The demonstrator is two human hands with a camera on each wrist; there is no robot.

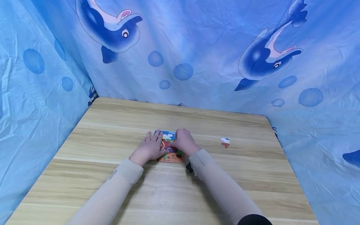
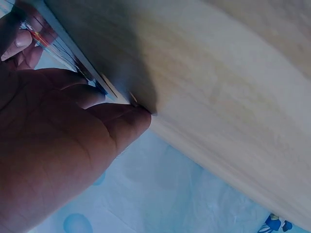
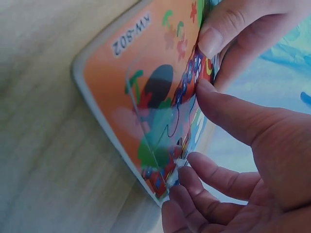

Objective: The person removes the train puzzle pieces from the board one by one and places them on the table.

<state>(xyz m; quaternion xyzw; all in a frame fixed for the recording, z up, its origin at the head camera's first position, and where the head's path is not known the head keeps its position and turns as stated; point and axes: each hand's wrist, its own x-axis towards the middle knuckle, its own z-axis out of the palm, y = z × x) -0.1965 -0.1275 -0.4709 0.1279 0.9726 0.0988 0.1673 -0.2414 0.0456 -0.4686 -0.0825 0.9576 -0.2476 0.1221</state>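
Observation:
A colourful jigsaw puzzle in a flat tray (image 1: 171,158) lies on the wooden table between both hands. Its orange lower part, printed KW-802, and some piece outlines show in the right wrist view. My left hand (image 1: 152,147) rests spread over the puzzle's left side, its thumb pressing on the middle. At the right side, my right hand (image 1: 185,142) holds the puzzle, thumb on its face and curled fingers at the edge. Both thumbs come close together in the right wrist view. The hands hide much of the picture.
A loose puzzle piece (image 1: 225,142), white, blue and red, lies on the table (image 1: 242,175) to the right of the hands. Blue curtains (image 1: 208,75) with dolphins hang behind the table and at both sides. A dark object (image 1: 189,168) shows under the right wrist.

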